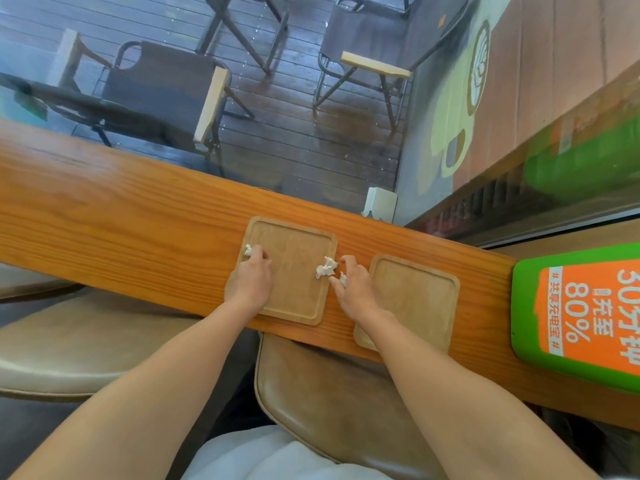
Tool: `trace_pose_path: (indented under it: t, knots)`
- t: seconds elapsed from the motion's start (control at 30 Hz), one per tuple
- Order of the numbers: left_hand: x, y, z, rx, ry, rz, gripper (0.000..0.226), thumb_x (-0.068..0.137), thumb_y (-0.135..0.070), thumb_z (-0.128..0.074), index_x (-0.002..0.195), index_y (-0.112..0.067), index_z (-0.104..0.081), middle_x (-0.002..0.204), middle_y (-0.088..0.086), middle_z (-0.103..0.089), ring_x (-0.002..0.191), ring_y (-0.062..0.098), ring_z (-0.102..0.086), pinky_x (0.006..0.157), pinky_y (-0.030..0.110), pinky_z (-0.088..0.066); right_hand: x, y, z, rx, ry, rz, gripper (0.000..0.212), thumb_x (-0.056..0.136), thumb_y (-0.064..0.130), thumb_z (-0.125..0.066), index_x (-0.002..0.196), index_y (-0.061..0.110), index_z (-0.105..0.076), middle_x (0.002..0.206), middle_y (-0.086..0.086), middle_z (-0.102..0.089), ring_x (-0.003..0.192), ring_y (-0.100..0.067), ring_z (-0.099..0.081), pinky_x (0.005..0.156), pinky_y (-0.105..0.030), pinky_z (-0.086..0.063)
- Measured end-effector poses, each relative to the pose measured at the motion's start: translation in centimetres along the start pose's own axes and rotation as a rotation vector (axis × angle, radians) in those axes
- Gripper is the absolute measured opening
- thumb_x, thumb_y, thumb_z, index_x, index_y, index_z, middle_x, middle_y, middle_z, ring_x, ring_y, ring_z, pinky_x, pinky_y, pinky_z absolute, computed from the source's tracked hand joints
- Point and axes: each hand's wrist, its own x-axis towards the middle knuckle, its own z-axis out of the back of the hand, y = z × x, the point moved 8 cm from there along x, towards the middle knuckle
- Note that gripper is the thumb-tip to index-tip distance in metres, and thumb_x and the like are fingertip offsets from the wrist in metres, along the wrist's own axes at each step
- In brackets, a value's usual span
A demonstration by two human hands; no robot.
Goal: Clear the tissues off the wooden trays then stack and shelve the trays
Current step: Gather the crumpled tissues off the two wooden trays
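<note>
Two square wooden trays lie side by side on a long wooden counter. On the left tray (294, 271) my left hand (251, 280) rests at its left edge, fingers closed on a small white tissue wad (248, 250). A larger crumpled tissue (326, 267) sits at that tray's right edge. My right hand (353, 289) is between the trays, fingertips at this tissue, with another small tissue scrap (343, 278) under its fingers. The right tray (419, 299) shows no tissue and overhangs the counter's near edge, partly covered by my right forearm.
The counter (121, 230) runs from left to right before a window onto a deck with folding chairs. A green and orange sign (581, 317) lies at the counter's right end. A small white box (380, 202) stands behind the trays. Tan padded seats (339, 403) are below.
</note>
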Motion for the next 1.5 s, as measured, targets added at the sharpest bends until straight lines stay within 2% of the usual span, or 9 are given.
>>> trace_pose_path:
  t: [0.13, 0.23, 0.43, 0.63, 0.87, 1.13, 1.27, 1.43, 1.5]
  knots:
    - [1.2, 0.8, 0.9, 0.072, -0.074, -0.013, 0.045, 0.098, -0.039, -0.050, 0.137, -0.026, -0.033, 0.110, 0.008, -0.066, 0.090, 0.029, -0.063, 0.068, 0.039, -0.053, 0.4, 0.8, -0.7, -0.030, 0.008, -0.037, 0.053, 0.096, 0.046, -0.049, 0.141, 0.030, -0.028, 0.119, -0.006, -0.055, 0.095, -0.023, -0.058, 0.078, -0.043, -0.055]
    - [2.3, 1.9, 0.8, 0.149, -0.056, 0.033, 0.054, 0.097, -0.043, -0.051, 0.141, -0.031, -0.023, 0.108, 0.010, -0.062, 0.083, 0.025, -0.057, 0.064, 0.039, -0.050, 0.6, 1.3, -1.4, -0.049, 0.021, -0.065, 0.055, 0.096, 0.049, -0.047, 0.143, 0.032, -0.023, 0.120, -0.006, -0.054, 0.097, -0.025, -0.058, 0.079, -0.044, -0.054]
    - [3.3, 2.8, 0.1, 0.202, 0.007, 0.032, 0.038, 0.099, -0.043, -0.046, 0.133, -0.030, -0.036, 0.106, 0.011, -0.058, 0.081, 0.025, -0.053, 0.063, 0.039, -0.044, 0.9, 1.9, -2.6, -0.083, 0.064, -0.109, 0.045, 0.099, 0.045, -0.042, 0.138, 0.029, -0.028, 0.115, -0.008, -0.053, 0.095, -0.029, -0.059, 0.079, -0.046, -0.054]
    - [3.6, 2.6, 0.3, 0.248, -0.009, -0.002, 0.020, 0.101, -0.035, -0.043, 0.111, -0.017, -0.045, 0.100, 0.010, -0.060, 0.077, 0.026, -0.054, 0.061, 0.038, -0.042, 0.5, 2.4, -3.4, -0.118, 0.073, -0.100, 0.032, 0.101, 0.036, -0.040, 0.129, 0.021, -0.037, 0.111, -0.011, -0.057, 0.096, -0.031, -0.058, 0.073, -0.040, -0.048]
    - [3.2, 3.1, -0.3, 0.281, 0.079, 0.000, 0.028, 0.102, -0.037, -0.038, 0.107, -0.012, -0.050, 0.107, 0.012, -0.061, 0.092, 0.032, -0.059, 0.069, 0.039, -0.044, -0.1, 2.5, -2.9, -0.094, 0.066, -0.058, 0.026, 0.101, 0.038, -0.039, 0.107, 0.014, -0.048, 0.103, -0.009, -0.056, 0.090, -0.030, -0.057, 0.067, -0.036, -0.041]
    - [0.5, 2.0, -1.9, 0.259, 0.147, -0.014, 0.027, 0.103, -0.037, -0.036, 0.097, -0.013, -0.045, 0.098, 0.013, -0.061, 0.083, 0.030, -0.056, 0.065, 0.039, -0.043, -0.7, 1.5, -1.6, 0.038, 0.037, -0.045, 0.023, 0.095, 0.025, -0.044, 0.075, 0.015, -0.040, 0.085, -0.011, -0.053, 0.072, -0.025, -0.047, 0.061, -0.038, -0.041]
    - [-0.8, 0.8, -2.7, 0.230, 0.160, -0.042, 0.025, 0.103, -0.036, -0.036, 0.097, -0.013, -0.046, 0.090, 0.010, -0.059, 0.076, 0.026, -0.057, 0.063, 0.040, -0.048, -1.2, 0.4, -1.0, 0.087, 0.030, -0.033, 0.021, 0.097, 0.024, -0.051, 0.083, 0.008, -0.052, 0.090, -0.012, -0.058, 0.080, -0.027, -0.054, 0.059, -0.032, -0.037]
    - [-1.8, -0.6, -3.5, 0.224, 0.167, -0.054, 0.024, 0.102, -0.037, -0.038, 0.095, -0.015, -0.046, 0.086, 0.009, -0.058, 0.075, 0.026, -0.057, 0.061, 0.039, -0.047, -1.8, -0.4, -0.4, 0.127, 0.021, 0.004, 0.015, 0.097, 0.022, -0.057, 0.093, 0.008, -0.058, 0.110, -0.015, -0.065, 0.103, -0.033, -0.061, 0.077, -0.039, -0.051]
    - [-2.1, -1.1, -3.7, 0.234, 0.165, -0.055, 0.024, 0.102, -0.037, -0.039, 0.095, -0.016, -0.046, 0.085, 0.008, -0.057, 0.074, 0.026, -0.056, 0.061, 0.038, -0.046, -2.1, -1.0, -0.2, 0.138, 0.020, -0.001, 0.012, 0.096, 0.023, -0.057, 0.094, 0.012, -0.059, 0.111, -0.013, -0.065, 0.100, -0.029, -0.061, 0.075, -0.033, -0.049]
